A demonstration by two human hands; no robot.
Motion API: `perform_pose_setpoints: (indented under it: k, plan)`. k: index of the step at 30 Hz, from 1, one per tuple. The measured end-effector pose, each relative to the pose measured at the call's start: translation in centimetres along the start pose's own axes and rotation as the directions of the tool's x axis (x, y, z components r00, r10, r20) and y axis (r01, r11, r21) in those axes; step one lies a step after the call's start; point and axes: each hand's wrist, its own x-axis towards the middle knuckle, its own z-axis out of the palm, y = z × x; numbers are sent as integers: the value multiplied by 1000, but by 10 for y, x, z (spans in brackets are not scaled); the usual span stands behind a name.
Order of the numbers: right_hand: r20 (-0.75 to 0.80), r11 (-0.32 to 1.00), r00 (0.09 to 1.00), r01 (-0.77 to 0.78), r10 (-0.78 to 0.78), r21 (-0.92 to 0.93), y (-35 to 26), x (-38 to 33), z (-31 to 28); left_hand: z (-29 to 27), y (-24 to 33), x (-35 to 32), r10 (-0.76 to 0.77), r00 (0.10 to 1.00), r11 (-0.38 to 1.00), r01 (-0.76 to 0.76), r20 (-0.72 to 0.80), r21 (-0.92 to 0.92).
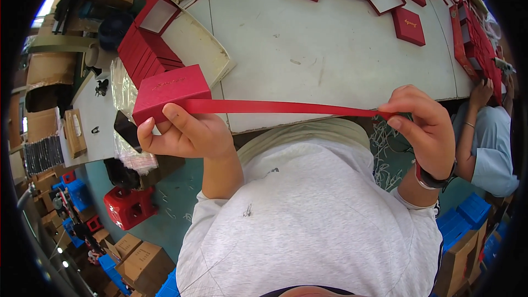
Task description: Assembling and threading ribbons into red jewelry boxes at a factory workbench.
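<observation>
While the white tabletop spreads ahead with red box lids and trays along its far edge, a red gift box is held off the near-left corner. Left hand cradles it from below, fingers curled against its side. A red ribbon runs taut from the box to the right hand, whose fingers pinch its end. Box looks light and stiff, best gripped by its walls; ribbon thin, soft, likely slippery.
</observation>
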Motion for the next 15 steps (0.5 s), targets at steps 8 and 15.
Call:
perform_pose_setpoints:
  k: [8, 15]
  plan:
    - [19, 885, 968, -236, 249, 402, 18, 3, 9, 6, 6, -2, -326, 945, 884, 316, 31, -344]
    - [-57, 909, 958, -247, 281, 335, 43, 19, 4, 4, 13, -5, -431, 891, 791, 450, 145, -415]
